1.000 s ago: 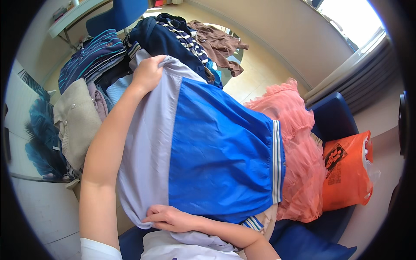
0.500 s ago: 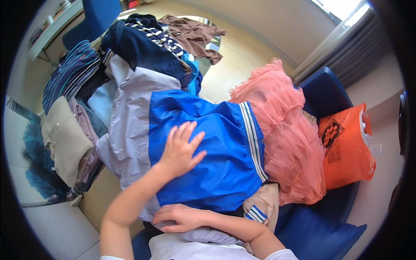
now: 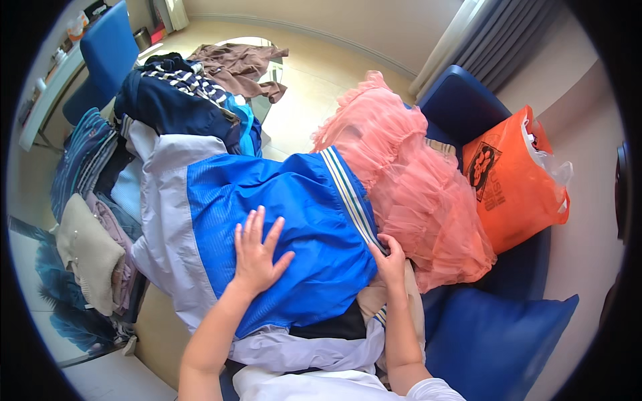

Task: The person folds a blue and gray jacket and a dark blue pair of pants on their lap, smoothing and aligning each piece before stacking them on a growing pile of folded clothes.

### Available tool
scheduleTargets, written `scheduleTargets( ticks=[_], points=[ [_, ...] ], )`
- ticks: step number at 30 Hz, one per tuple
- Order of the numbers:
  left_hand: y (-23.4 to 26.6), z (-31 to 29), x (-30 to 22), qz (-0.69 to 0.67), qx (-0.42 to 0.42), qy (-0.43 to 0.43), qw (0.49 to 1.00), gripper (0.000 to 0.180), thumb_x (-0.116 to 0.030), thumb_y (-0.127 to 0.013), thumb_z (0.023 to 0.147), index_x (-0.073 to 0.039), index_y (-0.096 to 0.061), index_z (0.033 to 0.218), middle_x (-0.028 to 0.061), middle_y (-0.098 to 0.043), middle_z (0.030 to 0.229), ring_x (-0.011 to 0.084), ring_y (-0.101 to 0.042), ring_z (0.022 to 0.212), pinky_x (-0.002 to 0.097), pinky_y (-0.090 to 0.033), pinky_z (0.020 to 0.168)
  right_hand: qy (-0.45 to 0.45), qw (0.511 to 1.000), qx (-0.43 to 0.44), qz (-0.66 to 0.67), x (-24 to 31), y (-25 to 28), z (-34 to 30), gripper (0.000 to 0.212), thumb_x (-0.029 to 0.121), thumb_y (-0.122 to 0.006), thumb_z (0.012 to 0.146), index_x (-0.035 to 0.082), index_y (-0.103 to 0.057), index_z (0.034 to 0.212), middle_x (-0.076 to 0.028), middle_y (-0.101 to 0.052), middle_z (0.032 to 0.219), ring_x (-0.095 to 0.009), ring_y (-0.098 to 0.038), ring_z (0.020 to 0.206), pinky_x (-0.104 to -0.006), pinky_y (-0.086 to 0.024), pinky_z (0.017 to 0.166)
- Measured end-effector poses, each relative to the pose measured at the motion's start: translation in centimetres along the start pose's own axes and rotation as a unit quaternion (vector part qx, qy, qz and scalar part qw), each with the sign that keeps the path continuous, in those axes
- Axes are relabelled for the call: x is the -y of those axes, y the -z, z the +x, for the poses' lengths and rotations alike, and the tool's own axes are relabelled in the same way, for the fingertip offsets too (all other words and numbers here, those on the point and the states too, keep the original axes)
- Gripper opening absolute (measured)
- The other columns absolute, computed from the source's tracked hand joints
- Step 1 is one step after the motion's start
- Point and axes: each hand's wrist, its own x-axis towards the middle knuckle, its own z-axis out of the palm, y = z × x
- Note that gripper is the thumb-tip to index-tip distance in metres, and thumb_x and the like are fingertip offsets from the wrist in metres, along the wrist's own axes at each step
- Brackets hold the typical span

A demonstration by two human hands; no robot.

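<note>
Item: blue and white garment [image 3: 267, 200], spread across my lap atop a clothes heap. My left hand [image 3: 256, 252] lies flat on it, fingers spread. My right hand [image 3: 390, 262] pinches its striped waistband [image 3: 348, 194]. Adjacent: pink tulle skirt [image 3: 414, 180], orange bag [image 3: 515, 180], blue cushion [image 3: 495, 341].

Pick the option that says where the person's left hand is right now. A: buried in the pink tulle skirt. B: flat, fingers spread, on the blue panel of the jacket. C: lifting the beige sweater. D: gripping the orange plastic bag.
B: the left hand lies palm down with fingers spread on the blue and white jacket, while the right hand pinches its striped edge beside the pink tulle skirt.
</note>
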Motion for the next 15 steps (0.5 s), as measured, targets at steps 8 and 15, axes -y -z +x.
scheduleTargets(
  ticks=[8,15],
  points=[
    [-0.9,-0.4,-0.2,-0.05,0.058,-0.046,0.996,0.074,-0.052,-0.067,0.081,-0.017,-0.048,0.144,0.0227,-0.026,0.157,0.0428,-0.022,0.146,0.0609,-0.016,0.115,0.056,0.994,-0.037,-0.084,-0.3,-4.2,2.5,0.046,0.033,-0.078,0.078,0.0,-0.061,0.105,-0.019,-0.059,0.105,-0.035,-0.058,0.097,-0.042,-0.047,0.087],
    [-1.1,0.1,0.0,-0.062,0.055,-0.04,0.996,0.074,-0.051,-0.067,0.081,-0.018,-0.048,0.144,0.0229,-0.026,0.157,0.0442,-0.022,0.145,0.0613,-0.016,0.114,0.101,0.982,-0.021,-0.161,1.2,-5.6,5.4,0.017,0.022,-0.061,0.092,0.005,-0.056,0.091,-0.019,-0.063,0.08,-0.04,-0.061,0.078,-0.0496,-0.047,0.068]
  ],
)
